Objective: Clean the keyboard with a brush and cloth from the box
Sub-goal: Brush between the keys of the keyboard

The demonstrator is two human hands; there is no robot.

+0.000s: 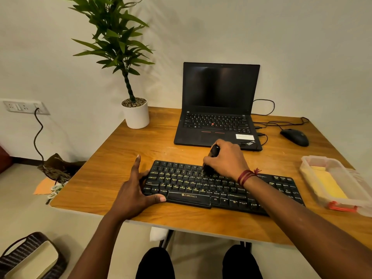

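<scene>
Black keyboard (201,187) lies flat on wooden counter (112,168), near the front edge, slightly angled. Left hand (136,190) at keyboard's left end, fingers spread and mostly straight, thumb laid along the keyboard's front edge, other fingers over the left-end keys, index finger pointing away past the back-left corner; it braces the keyboard, nothing held. Right hand (225,158) over keyboard's back rows about mid-length, fingers curled round a dark brush (213,151), handle top sticking up out of the fist toward the laptop, bristle end down on the upper key rows; bristles blurred. Red thread band on that wrist.

Clear plastic box (314,161) right of keyboard, apart from it, lid off, orange clip on its near end, yellow cloth (328,185) lying inside it. Open black laptop (219,105) just behind keyboard, screen dark. Black mouse (295,136) behind keyboard's right end, cable running to laptop side. White pot with green plant (136,115) behind keyboard's left end at counter's back corner. Woven basket (30,256) on the floor, well left of and below keyboard
</scene>
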